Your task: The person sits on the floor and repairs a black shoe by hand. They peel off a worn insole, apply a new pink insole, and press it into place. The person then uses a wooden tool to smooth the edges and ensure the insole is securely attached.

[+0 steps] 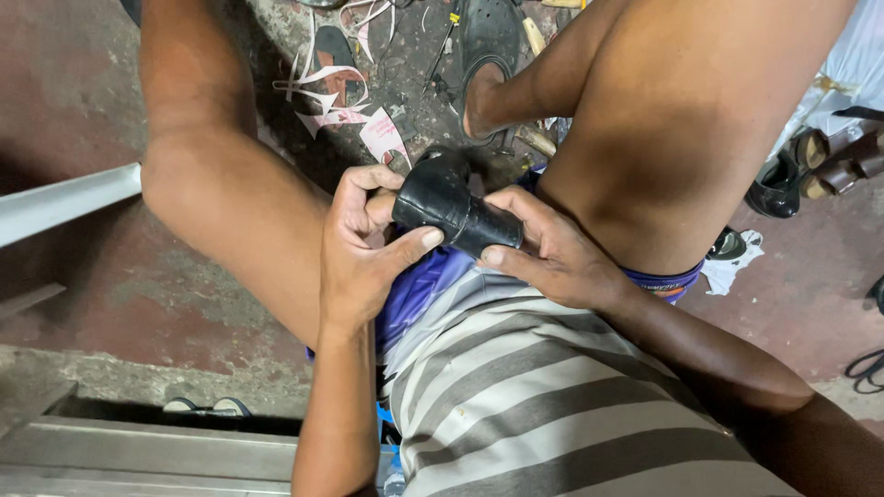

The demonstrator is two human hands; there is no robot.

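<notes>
**Black shoe gripped in both hands over the lap, work seemingly mid-way**

Held between the knees, just above the striped shirt [552, 387] and the blue shorts [419, 285]: a black shoe [451, 207], dark leather or rubber, rounded end pointing away toward the floor, narrower end toward the body. Clear of the ground, raised over the lap rather than resting on it, as far as can be told.

Judged from how things lie: somewhere in the middle of handling. Already picked up and turned to a working angle; nothing yet fixed, glued or stitched that shows. No tool in either hand. Loose white and pink cuttings [341, 92] scattered on the floor beyond the knees, a dark sandal [488, 41] under one foot, more footwear [810, 166] off to the right (brown heels and a black one, apart from the hands). Condition of the sole hidden from this angle.

Left hand [354, 248]: closed around the wider end of the shoe, thumb laid across the near side, fingers curled over the far side, wrist bent inward, forearm coming up from below.

Right hand [552, 253]: wrapped on the narrower end, thumb pressed beneath, fingers draped over the top, forearm angled in from the lower right. Both grips firm, touching the shoe, hands close but not overlapping.
</notes>
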